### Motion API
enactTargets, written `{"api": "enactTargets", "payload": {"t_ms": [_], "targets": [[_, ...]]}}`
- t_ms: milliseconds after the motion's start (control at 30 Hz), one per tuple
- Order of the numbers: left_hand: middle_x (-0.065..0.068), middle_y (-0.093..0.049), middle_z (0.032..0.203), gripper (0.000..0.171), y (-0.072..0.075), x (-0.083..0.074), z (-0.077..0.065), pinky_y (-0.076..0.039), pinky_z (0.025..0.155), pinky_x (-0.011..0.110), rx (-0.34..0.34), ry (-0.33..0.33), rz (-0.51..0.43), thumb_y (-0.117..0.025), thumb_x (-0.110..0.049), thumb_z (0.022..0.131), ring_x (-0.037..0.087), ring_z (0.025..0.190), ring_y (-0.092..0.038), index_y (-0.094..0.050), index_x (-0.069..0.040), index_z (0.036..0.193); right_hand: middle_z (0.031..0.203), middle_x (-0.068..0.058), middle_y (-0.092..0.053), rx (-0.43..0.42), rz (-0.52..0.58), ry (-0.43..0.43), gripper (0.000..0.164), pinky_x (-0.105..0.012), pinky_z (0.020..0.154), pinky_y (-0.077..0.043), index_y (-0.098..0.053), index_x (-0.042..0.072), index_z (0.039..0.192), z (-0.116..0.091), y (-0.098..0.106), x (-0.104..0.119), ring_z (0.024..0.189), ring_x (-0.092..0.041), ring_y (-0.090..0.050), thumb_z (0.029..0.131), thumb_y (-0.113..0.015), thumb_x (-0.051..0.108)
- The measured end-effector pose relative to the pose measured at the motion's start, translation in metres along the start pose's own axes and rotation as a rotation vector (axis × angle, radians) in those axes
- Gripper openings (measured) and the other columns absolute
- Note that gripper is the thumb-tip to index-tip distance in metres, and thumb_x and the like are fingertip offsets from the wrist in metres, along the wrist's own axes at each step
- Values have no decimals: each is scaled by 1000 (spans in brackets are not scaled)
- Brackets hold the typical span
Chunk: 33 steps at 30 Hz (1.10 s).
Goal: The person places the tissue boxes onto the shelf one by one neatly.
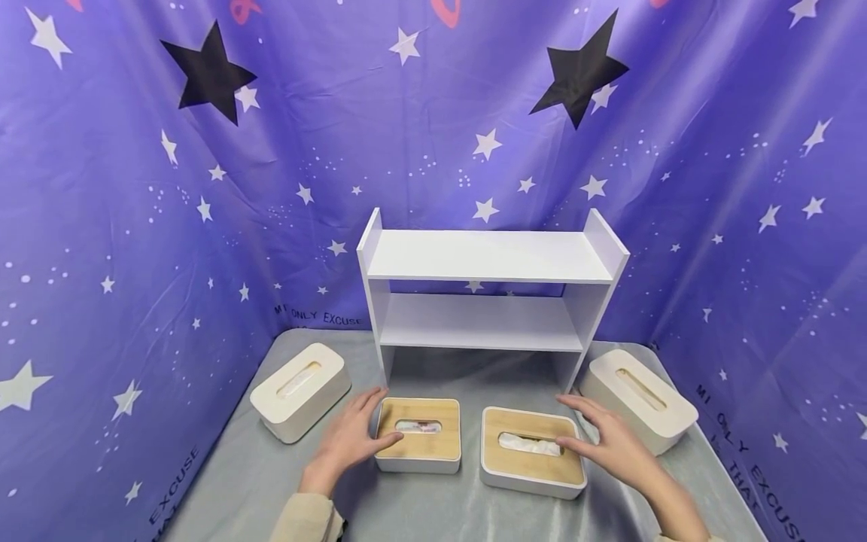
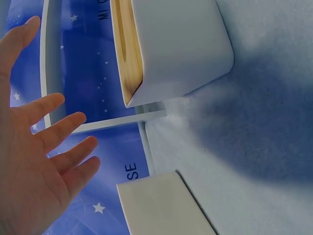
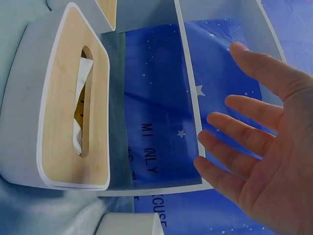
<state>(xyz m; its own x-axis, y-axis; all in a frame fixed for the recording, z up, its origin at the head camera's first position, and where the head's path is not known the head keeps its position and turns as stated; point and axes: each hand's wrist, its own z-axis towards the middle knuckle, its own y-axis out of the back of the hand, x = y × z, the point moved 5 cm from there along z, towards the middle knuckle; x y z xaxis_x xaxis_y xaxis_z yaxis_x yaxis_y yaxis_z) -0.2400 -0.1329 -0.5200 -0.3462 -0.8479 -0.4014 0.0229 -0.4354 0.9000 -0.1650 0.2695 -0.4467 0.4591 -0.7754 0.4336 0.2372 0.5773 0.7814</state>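
Note:
Two tissue boxes with bamboo lids and pale sides rest side by side on the grey cloth. My left hand hovers by the left tissue box, fingers spread and holding nothing. In the left wrist view the same hand is apart from that box. Over the right edge of the other tissue box, which has white tissue in its slot, is my right hand. The right wrist view shows this hand with fingers extended, apart from the box.
Behind the boxes stands a white two-tier shelf. An all-white tissue box sits at the left, and another white tissue box at the right beside my right hand. Purple star-patterned curtains enclose the grey cloth-covered table.

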Motion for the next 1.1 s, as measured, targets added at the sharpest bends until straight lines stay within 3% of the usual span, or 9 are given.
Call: {"api": "enactTargets", "payload": {"t_ms": [200,667,967,1100], "targets": [[14,-49,151,89,-4,-1,-1,-44,109,58,7,1,-10,-72,-64,78,38,136,-49,-48,-14,148,127,-5,-69,22,10,-17,60,-50,89,-58,-64,14,131,1,-5,1,115,-29,-65,77,-86,25],[15,-50,150,87,-12,2,-5,-47,105,60,-1,18,-34,-73,-62,78,38,135,-50,-50,-14,147,129,-6,-68,32,49,-20,58,-45,91,-58,-64,15,131,1,-12,7,115,-27,-64,78,-85,28],[14,-51,149,86,-15,1,-6,-47,106,59,-8,33,-45,-74,-60,78,37,135,-50,-50,-15,147,127,-1,-69,8,67,7,57,-24,93,-55,-65,15,129,1,-15,10,116,-18,-63,77,-85,27],[14,-51,149,86,-16,0,-6,-48,105,59,-14,34,-41,-74,-60,78,37,135,-50,-50,-14,146,126,-1,-69,13,86,3,56,-29,90,-57,-65,13,129,2,-17,10,115,-16,-64,78,-85,26]]}}
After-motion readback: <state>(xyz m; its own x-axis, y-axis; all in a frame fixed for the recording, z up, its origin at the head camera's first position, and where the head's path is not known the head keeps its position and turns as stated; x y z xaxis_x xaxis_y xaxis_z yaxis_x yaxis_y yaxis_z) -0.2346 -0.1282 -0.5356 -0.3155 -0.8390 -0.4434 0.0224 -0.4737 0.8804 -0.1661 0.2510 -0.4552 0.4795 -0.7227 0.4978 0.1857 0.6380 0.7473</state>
